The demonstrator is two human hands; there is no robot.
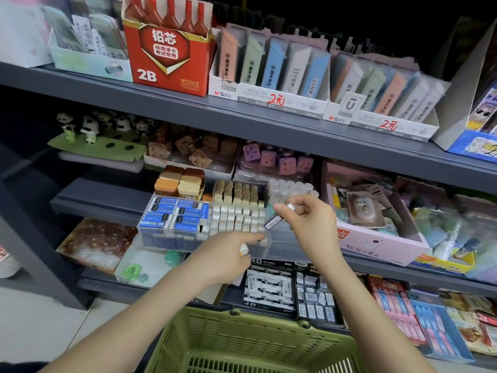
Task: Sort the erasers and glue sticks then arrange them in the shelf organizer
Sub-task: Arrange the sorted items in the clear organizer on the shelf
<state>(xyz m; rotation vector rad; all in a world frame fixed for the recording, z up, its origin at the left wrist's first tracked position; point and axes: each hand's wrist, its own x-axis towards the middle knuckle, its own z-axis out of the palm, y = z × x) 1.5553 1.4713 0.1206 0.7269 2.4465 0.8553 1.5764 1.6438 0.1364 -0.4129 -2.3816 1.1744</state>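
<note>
A clear plastic shelf organizer [150, 239] stands on the middle shelf. It holds blue-sleeved erasers [172, 215], rows of white erasers [236, 215], beige erasers [236, 191] and white-capped glue sticks [290, 185]. My right hand [306, 219] pinches a small glue stick [279, 215] with a barcode label, just in front of the glue stick row. My left hand [228, 258] grips a small white and orange item [243, 249], and its index finger touches a white eraser [264, 240] at the organizer's front right corner.
A green plastic basket [258, 343] sits below my arms. Brown and tan erasers [180, 183] are stacked behind the organizer. A pink box [376, 246] of correction tapes stands to the right. Pencil lead boxes [269, 74] fill the upper shelf, and black eraser boxes [269, 286] the lower one.
</note>
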